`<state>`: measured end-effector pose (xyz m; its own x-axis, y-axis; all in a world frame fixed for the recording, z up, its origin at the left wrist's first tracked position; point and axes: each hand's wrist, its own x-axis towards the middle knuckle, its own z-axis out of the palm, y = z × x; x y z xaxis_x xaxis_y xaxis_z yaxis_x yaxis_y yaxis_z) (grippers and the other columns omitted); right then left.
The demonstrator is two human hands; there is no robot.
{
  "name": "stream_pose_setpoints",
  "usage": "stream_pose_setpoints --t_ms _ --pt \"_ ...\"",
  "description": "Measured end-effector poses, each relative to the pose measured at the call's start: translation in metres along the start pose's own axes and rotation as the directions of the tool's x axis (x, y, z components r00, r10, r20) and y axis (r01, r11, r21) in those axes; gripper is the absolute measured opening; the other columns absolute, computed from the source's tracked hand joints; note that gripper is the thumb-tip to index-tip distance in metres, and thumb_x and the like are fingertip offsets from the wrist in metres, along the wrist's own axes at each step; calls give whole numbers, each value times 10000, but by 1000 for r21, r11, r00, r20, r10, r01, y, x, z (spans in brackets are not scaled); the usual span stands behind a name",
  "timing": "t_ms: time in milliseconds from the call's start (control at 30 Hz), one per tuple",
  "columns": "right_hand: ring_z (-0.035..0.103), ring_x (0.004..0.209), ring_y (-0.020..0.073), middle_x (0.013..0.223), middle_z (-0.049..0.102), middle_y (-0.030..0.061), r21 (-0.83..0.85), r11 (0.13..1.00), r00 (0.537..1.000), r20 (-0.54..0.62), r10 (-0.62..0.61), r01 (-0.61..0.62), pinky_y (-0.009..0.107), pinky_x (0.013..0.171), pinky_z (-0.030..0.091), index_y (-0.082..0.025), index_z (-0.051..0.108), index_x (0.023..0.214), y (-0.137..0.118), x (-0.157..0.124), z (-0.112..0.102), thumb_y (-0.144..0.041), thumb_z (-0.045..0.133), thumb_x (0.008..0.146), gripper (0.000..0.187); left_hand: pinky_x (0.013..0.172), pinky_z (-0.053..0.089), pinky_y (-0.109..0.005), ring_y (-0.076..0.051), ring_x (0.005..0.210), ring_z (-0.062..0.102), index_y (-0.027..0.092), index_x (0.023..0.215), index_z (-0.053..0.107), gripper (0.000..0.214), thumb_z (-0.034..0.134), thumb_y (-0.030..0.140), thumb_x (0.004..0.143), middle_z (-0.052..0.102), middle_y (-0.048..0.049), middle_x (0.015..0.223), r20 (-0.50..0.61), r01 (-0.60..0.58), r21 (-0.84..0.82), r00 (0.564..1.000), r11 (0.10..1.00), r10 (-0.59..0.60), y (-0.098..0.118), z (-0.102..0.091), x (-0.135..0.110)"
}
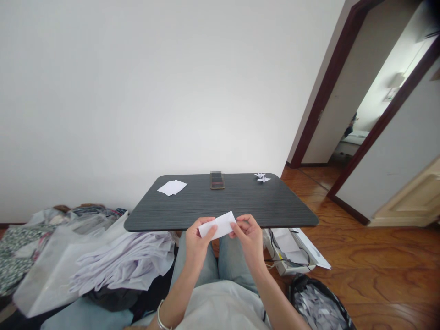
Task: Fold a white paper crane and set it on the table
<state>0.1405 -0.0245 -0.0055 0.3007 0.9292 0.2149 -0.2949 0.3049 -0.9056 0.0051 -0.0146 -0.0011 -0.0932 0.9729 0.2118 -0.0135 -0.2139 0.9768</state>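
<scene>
A small folded piece of white paper (220,225) is held between both hands just in front of the near edge of a dark grey table (240,204). My left hand (198,239) pinches its left end with thumb and fingers. My right hand (248,233) pinches its right end. Both hands hover over my lap, above my jeans. On the table lie a few white paper sheets (172,187) at the far left, a small dark phone-like object (217,180) at the far middle, and small folded paper figures (262,177) at the far right.
A pile of white cloth and plastic bags (103,256) lies on the left. A white box with papers (292,250) sits under the table's right side. A black bag of paper scraps (318,305) stands on the wooden floor. An open doorway (364,128) is at right.
</scene>
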Motion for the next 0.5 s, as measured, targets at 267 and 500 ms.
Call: stream_pose_setpoints --t_ms 267,500 --pt "567 460 121 571 662 14 -61 997 999 28 45 -43 230 479 467 -151 635 706 0 0 -2 -355 707 664 220 563 419 -191 -114 629 545 170 899 619 273 677 309 671 607 1 759 -3 -12 -24 1000 1000 12 1 -1 1" --pt "551 454 118 553 644 13 -65 997 999 31 32 -30 222 461 448 -155 625 686 0 0 -3 -351 695 681 209 575 456 -189 -97 618 540 197 1233 392 673 699 233 636 553 29 736 14 0 -181 1000 984 3 13 7 -3"
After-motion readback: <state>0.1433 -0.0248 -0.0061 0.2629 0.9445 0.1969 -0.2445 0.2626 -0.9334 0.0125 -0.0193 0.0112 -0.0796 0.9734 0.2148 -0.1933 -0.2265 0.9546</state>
